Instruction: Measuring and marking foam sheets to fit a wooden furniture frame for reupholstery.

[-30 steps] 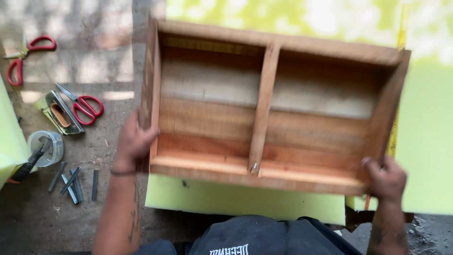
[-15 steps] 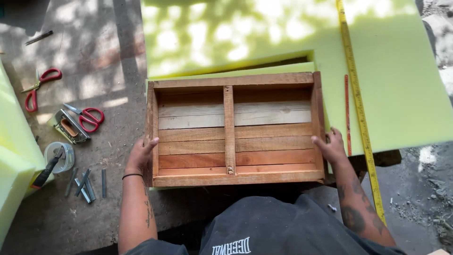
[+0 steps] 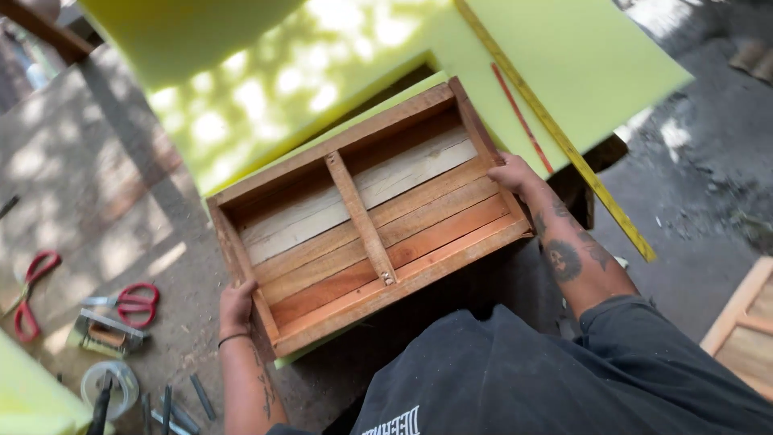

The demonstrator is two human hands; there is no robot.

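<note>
Yellow-green foam sheet covers the top of the view. On it, toward its right side, a yellow measuring tape runs diagonally, with a thin red pencil just left of it. Well left of the foam, on the ground: two red-handled scissors, a staple gun, a tape roll, several dark nails.
</note>
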